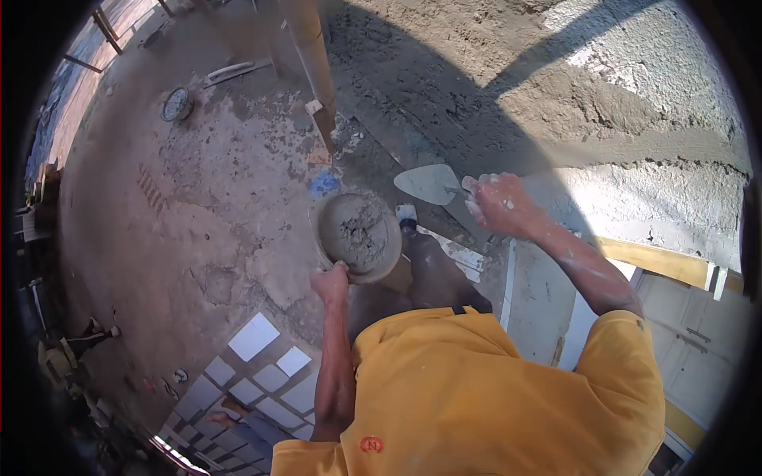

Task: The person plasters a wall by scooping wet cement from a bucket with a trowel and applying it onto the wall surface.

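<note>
My left hand point(329, 283) grips the near rim of a round pan point(379, 276). Grey wet mortar point(361, 234) lies in it, its surface broken and lumpy near the middle. My right hand point(504, 206) is closed round the handle of a trowel point(429, 184), most of that handle hidden by the fingers. The trowel's pale, pointed blade is held just right of the pan, apart from it. Beyond the trowel, a wall carries fresh grey-brown mortar point(468, 111), partly in shadow. Pale, rough wall surface point(659, 202) shows beside the mortar band.
A wooden post point(308, 55) stands ahead of the pan. White tiles point(254, 336) lie at lower left, near another person's leg point(266, 432). A round container point(177, 104) rests on the stained floor point(230, 182). A wooden strip point(655, 258) edges the wall at right.
</note>
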`<state>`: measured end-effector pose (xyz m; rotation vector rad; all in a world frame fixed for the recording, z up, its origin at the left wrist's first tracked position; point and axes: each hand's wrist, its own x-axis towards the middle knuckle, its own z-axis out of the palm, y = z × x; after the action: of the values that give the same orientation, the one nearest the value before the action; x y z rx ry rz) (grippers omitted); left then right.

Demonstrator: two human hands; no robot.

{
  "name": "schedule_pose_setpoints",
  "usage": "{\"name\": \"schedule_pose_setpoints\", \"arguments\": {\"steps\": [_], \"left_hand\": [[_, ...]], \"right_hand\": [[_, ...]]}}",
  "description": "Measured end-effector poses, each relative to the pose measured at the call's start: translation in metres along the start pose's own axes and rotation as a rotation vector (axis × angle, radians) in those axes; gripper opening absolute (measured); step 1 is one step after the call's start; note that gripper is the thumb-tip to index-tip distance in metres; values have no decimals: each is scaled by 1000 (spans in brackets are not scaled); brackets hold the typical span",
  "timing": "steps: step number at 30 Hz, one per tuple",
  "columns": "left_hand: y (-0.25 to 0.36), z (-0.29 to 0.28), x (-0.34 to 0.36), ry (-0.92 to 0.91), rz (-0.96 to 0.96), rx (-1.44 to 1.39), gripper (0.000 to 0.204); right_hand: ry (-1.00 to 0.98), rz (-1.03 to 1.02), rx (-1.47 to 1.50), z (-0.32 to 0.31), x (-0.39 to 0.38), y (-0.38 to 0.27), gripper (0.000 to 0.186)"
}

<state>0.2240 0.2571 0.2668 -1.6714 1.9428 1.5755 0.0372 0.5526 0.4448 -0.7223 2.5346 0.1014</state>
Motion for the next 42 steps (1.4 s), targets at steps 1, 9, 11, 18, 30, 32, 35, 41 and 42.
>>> {"name": "schedule_pose_setpoints", "arguments": {"steps": [1, 9, 11, 18, 30, 32, 35, 41, 42], "left_hand": [[-6, 1, 6, -79, 96, 3, 21], [46, -12, -24, -194, 234, 50, 29], [45, -20, -19, -195, 255, -6, 26], [-4, -41, 14, -100, 137, -167, 26], [-81, -81, 24, 340, -67, -168, 50], [-77, -83, 18, 404, -156, -122, 42], [-83, -86, 3, 335, -56, -291, 33], [-56, -45, 7, 173, -26, -152, 28], [-67, -47, 16, 151, -40, -139, 29]], "right_hand": [[-32, 4, -9, 23, -2, -28, 27], [-89, 67, 325, 132, 9, -147, 31], [9, 213, 562, 117, -11, -154, 34], [143, 141, 587, 49, -17, -140, 36], [-67, -104, 1302, -128, -21, 135, 22], [522, 285, 921, -145, -5, 259, 27], [943, 244, 897, -237, -99, 249, 30], [537, 329, 486, -151, -89, 190, 25], [243, 597, 562, -145, -69, 102, 25]]}}
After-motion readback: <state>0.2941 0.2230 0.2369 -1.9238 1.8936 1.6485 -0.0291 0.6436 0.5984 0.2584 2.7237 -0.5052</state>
